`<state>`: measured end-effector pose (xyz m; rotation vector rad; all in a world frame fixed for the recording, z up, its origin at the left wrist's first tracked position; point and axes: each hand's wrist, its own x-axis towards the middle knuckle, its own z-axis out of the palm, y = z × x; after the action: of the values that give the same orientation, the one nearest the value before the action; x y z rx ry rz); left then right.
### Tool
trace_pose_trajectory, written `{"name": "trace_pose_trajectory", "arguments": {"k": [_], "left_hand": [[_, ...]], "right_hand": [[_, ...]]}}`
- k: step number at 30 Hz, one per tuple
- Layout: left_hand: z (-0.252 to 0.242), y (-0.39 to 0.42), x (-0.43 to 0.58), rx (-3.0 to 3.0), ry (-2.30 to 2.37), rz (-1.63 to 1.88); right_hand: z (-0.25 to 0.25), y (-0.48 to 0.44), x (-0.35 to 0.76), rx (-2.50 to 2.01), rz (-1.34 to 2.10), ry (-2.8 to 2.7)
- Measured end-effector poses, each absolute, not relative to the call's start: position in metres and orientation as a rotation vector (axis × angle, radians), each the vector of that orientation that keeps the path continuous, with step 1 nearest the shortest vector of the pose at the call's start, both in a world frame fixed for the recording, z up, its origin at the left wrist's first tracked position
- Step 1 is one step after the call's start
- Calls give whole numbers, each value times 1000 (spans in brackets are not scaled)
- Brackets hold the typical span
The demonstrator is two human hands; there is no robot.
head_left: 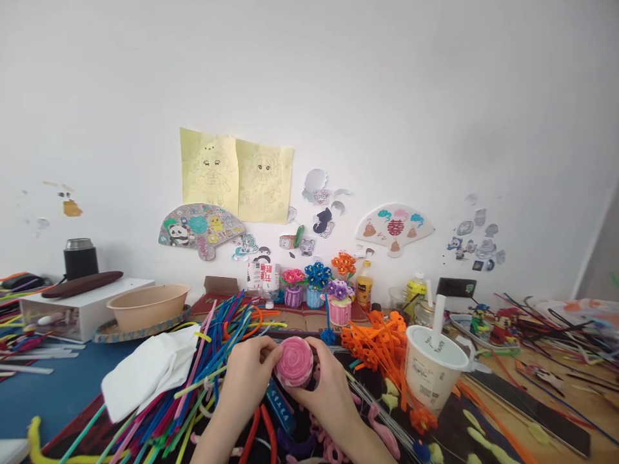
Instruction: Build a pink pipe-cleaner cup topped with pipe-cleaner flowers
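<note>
Between my two hands is a round pink coil of fuzzy pipe cleaner (294, 362), its spiral face turned toward me. My left hand (251, 370) pinches its left edge with thumb and forefinger. My right hand (329, 380) wraps around its right side and underneath. Just below the coil lie a blue tube with white lettering (280, 407) and a tool with red handles (267, 432). Loose pink pipe-cleaner pieces (333, 444) are scattered under my right wrist.
Multicoloured pipe cleaners (193, 386) pile at the left beside white tissues (152, 370). Orange pipe-cleaner flowers (377, 341) and a paper cup with a straw (432, 374) stand at the right. Behind are small potted flowers (340, 312), a beige bowl (147, 309) and a phone (532, 412) lies farther right.
</note>
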<state>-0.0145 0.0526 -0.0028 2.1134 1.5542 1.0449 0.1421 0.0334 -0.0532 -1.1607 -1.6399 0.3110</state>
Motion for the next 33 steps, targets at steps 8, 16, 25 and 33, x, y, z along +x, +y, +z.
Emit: {"name": "trace_pose_trajectory", "arguments": {"k": [8,16,25,33], "left_hand": [[4,49,-17,2241,1394,1046],[4,49,-15,2255,1408,1089],[3,50,-16,2244,1413,1096],[2,49,-18,2241,1414,1107]], "right_hand": [[-51,31,142,-1108,203,-1605],[-47,30,143,-1084,204,-1613],[-52,32,144,-1066,142,-1638],[-53,31,144,-1064,141,-1646]]}}
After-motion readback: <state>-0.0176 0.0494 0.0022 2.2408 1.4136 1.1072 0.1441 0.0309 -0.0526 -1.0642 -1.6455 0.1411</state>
